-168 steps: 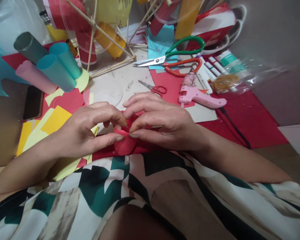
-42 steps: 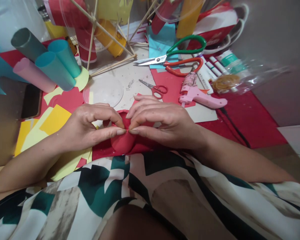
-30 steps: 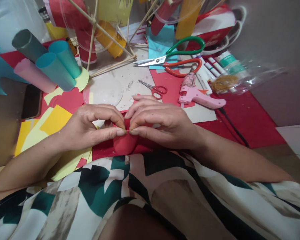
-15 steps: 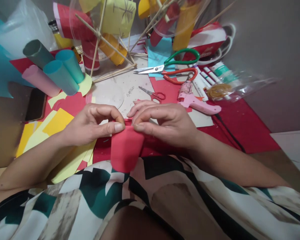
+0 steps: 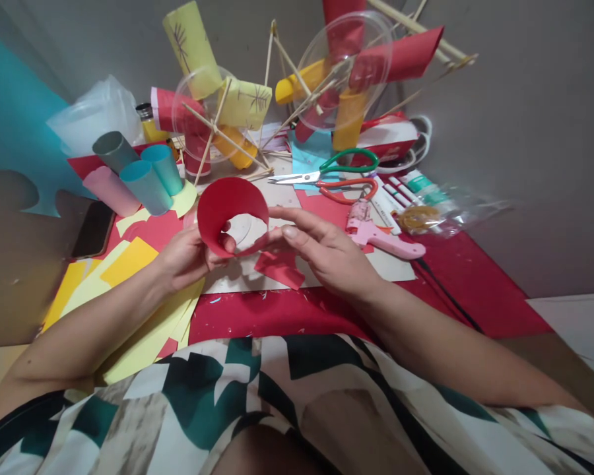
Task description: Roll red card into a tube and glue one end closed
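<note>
Red paper tube (image 5: 228,200) held up over the table, open end toward the head camera; left hand (image 5: 191,256) pinches its lower left wall; right hand (image 5: 329,256) loosely spread, fingers against the tube's right side, thumb free; red paper scrap (image 5: 280,268) below; pink glue gun (image 5: 391,242) off right.

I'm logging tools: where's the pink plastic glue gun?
In the head view, the glue gun lies right of centre, beyond the right hand, below the green-and-orange-handled metal scissors.
</note>
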